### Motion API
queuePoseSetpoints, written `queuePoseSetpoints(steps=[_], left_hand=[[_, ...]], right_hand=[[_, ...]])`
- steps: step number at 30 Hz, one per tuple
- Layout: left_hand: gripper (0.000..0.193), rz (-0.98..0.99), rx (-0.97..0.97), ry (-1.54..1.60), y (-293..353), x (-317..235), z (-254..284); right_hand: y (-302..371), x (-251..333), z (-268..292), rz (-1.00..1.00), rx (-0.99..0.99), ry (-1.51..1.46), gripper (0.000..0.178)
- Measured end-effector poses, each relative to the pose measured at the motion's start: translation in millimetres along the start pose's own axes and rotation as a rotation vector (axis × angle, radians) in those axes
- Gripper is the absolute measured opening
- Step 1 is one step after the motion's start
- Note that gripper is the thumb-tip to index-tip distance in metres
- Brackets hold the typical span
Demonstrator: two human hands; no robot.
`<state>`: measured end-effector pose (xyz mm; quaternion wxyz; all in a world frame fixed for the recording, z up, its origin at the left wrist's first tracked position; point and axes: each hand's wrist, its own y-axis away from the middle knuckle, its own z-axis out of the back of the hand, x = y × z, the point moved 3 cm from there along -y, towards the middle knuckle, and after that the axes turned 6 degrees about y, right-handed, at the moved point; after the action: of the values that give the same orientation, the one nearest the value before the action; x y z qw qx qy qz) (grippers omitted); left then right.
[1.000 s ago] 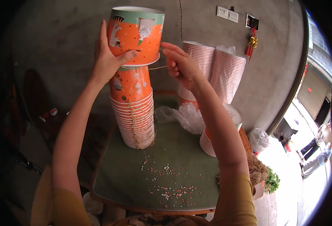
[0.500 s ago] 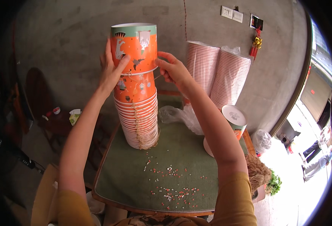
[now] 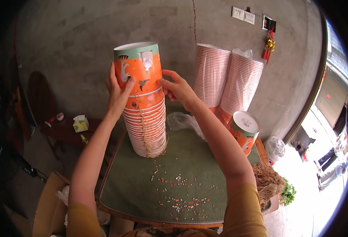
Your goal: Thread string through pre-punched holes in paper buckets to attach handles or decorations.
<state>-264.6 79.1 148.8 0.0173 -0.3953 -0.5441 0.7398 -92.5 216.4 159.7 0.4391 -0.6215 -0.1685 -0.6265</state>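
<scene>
A large orange paper bucket (image 3: 152, 65) with a green band and animal prints is upright on top of a tall nested stack of similar buckets (image 3: 144, 130). My left hand (image 3: 118, 89) is closed around its left side, thumb across the front. At the right side, my right hand (image 3: 178, 89) pinches the bucket's edge between thumb and index finger, the other fingers curled in. Thin tan string (image 3: 144, 130) hangs down the front of the stack from between the buckets. Where the top bucket meets the one under it, some string shows.
The stack stands on a green-covered table (image 3: 130, 185) scattered with small white and orange beads (image 3: 181, 203). Two plastic-wrapped bucket stacks (image 3: 241, 81) stand behind at right, near an upside-down bucket (image 3: 245, 126). A tan string bundle (image 3: 266, 181) hangs by the right edge.
Both hands have moved down with the top bucket, which now sits lower over the stack, covering more of the bucket beneath it.
</scene>
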Motion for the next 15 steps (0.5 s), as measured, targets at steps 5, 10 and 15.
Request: queuePoseSetpoints(steps=[5, 10, 15], left_hand=[[0.094, 0.034, 0.013, 0.042, 8.2, 10.2, -0.4], [0.095, 0.063, 0.005, 0.022, 13.6, 16.1, -3.7], [0.094, 0.041, 0.017, 0.021, 17.7, 23.5, -2.3]], right_hand=[[3.5, -8.0, -0.9, -0.023, 0.001, 0.022, 0.056], [10.4, -11.9, -0.3, -0.04, -0.002, 0.012, 0.056], [20.3, -18.4, -3.0, -0.057, 0.048, 0.072, 0.062]])
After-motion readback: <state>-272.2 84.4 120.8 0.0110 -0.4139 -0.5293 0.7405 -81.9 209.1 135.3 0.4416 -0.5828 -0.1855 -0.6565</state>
